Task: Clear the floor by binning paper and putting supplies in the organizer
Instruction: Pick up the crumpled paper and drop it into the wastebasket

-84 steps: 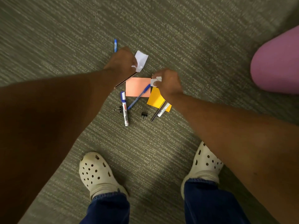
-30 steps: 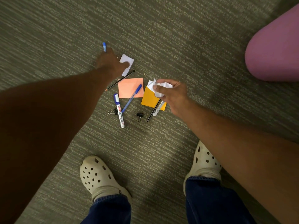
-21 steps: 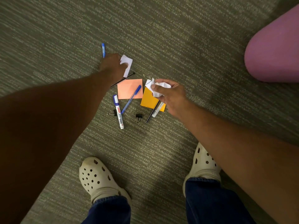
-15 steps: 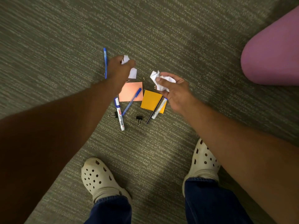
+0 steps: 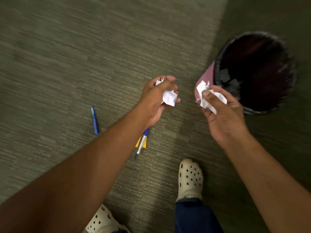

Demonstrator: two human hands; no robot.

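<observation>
My left hand [image 5: 156,100] is raised above the carpet, shut on a crumpled white paper [image 5: 169,97]. My right hand [image 5: 222,115] holds a second crumpled white paper [image 5: 204,94] just left of the pink bin [image 5: 206,76], whose black-lined mouth [image 5: 255,71] gapes at the right. On the carpet a blue pen [image 5: 94,119] lies to the left. A white marker [image 5: 142,142] on an orange sticky note [image 5: 139,142] shows beside my left forearm. The other supplies are hidden under that arm.
My two cream clogs stand at the bottom, one [image 5: 190,179] right of centre, one [image 5: 104,221] at the lower edge. A darker floor strip [image 5: 286,148] runs along the right, under the bin.
Both hands have lifted off the floor with their papers and swung right toward the bin. The view has turned right, bringing the bin's mouth into sight.
</observation>
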